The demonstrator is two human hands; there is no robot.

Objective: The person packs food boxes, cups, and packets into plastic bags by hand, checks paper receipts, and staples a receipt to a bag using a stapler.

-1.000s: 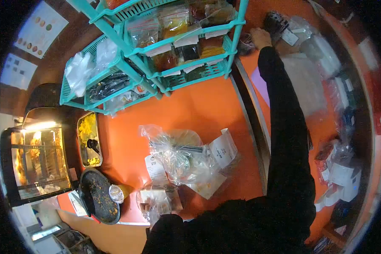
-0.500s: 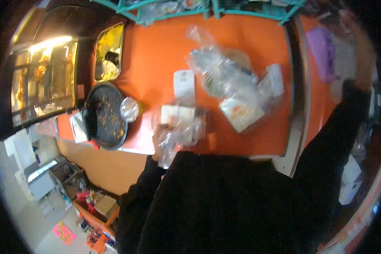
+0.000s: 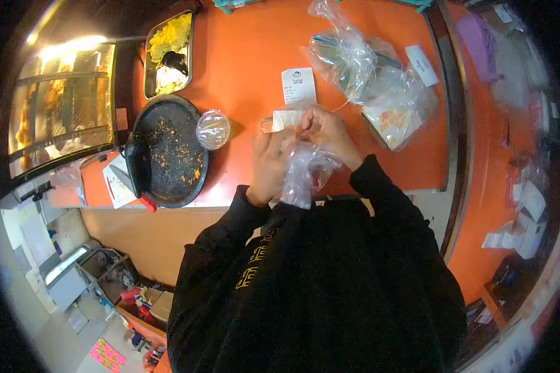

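Observation:
At the front of the orange counter, a clear plastic bag (image 3: 300, 177) is gathered between my hands. My left hand (image 3: 270, 165) is closed on its left side. My right hand (image 3: 333, 133) pinches at its neck with thumb and fingers together; anything smaller in that pinch is hidden. A white box (image 3: 286, 118) shows partly behind the fingers, seemingly in the bag. Just beyond it lies a printed receipt (image 3: 298, 86). To the left stands a cup with a clear plastic lid (image 3: 213, 130).
A black oval tray (image 3: 168, 161) with crumbs lies left, below a metal tray (image 3: 186, 71) of yellow food. Right of my hands are a knotted plastic bag (image 3: 361, 68) and a bagged white box (image 3: 389, 127). A lit glass cabinet (image 3: 62, 112) stands far left.
My right hand has come back from the far right side to the plastic bag. My left hand stays at the bag. The whole view has shifted a little.

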